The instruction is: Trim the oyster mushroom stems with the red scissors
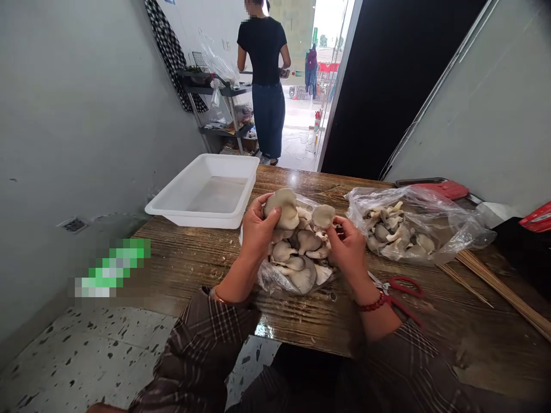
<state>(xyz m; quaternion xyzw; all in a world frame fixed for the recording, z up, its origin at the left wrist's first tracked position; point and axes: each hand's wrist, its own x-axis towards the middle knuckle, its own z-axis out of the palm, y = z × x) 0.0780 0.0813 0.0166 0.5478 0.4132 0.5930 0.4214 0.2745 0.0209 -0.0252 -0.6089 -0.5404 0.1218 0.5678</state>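
My left hand (pixel 257 229) is closed round a large grey-capped mushroom (pixel 282 207), thumb on its cap. In my right hand (pixel 348 246) a smaller round-capped mushroom (pixel 323 215) is pinched between thumb and fingers. Both are held above an open clear plastic bag (pixel 275 279) that lies on the wooden table and holds several oyster mushrooms (pixel 302 274). To the right, a second clear bag (pixel 451 221) holds more mushrooms (pixel 398 234). Red-handled scissors (pixel 404 287) lie beside my right wrist, their blades partly hidden behind it.
A white plastic tub (pixel 202 218) stands at the table's (pixel 181 258) back left. Thin wooden sticks (pixel 503 287) and a red item (pixel 447 189) are at the right. Beyond the table, a person (pixel 267 74) stands with back turned near a shelf (pixel 210 89) and a doorway.
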